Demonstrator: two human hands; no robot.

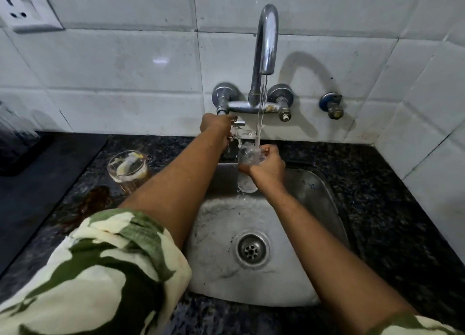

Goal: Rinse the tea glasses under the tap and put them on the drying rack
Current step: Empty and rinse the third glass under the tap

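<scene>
On the dark counter left of the sink, one used tea glass [127,169] near the back edge, beside a brown spill [94,200]. Left hand [217,126] clenched on the tap handle [238,124]. Second glass [247,167] grasped by right hand [266,164] under the stream, over the sink [309,191] back edge. Open basin below.

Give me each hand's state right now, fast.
Left hand: fingers curled round the tap handle.
Right hand: gripping a tea glass under the running water, over the sink.
</scene>
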